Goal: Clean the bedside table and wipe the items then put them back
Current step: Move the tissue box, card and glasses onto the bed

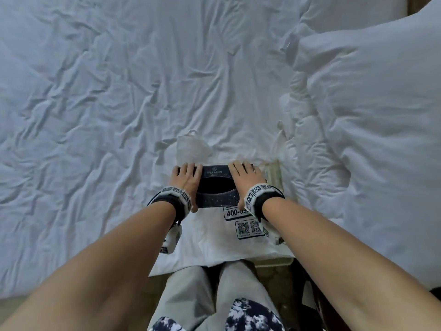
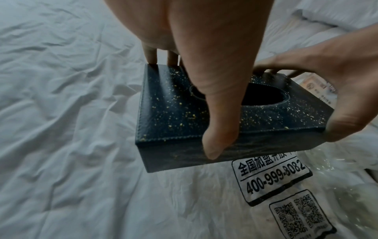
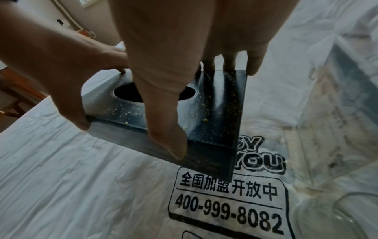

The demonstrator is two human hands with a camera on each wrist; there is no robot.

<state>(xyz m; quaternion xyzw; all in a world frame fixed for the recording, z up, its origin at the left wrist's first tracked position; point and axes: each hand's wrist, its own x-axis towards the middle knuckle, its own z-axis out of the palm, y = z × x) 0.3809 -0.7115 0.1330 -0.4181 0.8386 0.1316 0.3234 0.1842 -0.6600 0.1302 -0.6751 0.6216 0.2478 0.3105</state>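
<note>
"So where is the tissue box (image 1: 216, 185)?"

"Above the printed plastic bag (image 1: 214, 240) on the bed (image 1: 95, 91), left hand (image 1: 185, 181) and right hand (image 1: 245, 180) clamping its ends. Slick bag; it might slide when set down."

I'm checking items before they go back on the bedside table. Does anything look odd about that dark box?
The tissue box, held by the left hand and right hand, shows an empty dark opening.

Dark blue, gold-flecked tissue box (image 2: 175, 116)
</note>
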